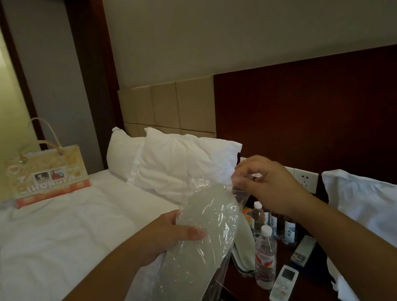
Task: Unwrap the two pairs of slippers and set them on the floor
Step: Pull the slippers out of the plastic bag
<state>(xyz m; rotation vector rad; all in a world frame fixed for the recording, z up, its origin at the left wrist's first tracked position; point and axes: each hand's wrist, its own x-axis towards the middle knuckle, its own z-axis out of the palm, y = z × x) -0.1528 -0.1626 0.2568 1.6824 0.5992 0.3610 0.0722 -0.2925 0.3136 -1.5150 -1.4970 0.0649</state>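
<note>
Nearest the lens, my left forearm runs up from the bottom edge to the left hand [168,233], whose grip is wrapped around a pair of slippers [193,248] sealed in a clear plastic wrapper [213,189]; thumb on top, fingers underneath. Slippers are pale, held in the air above the edge of the bed [51,234], toe end tilted up toward the pillows [181,163]. Right hand [266,184] is raised at the wrapper's upper end, fingertips pinched narrow on a fold of the plastic. Below the hands, the dark wooden counter [309,272] between the beds carries water bottles [264,256], smaller labelled bottles behind them, two remote controls [284,286], and another pale item beside the bottles that I cannot identify for certain. Second white-covered bed at right. Patterned gift bag [47,174] with handles stands upright on the far side of the left bed. Wall socket [306,178] just past the right hand.
</note>
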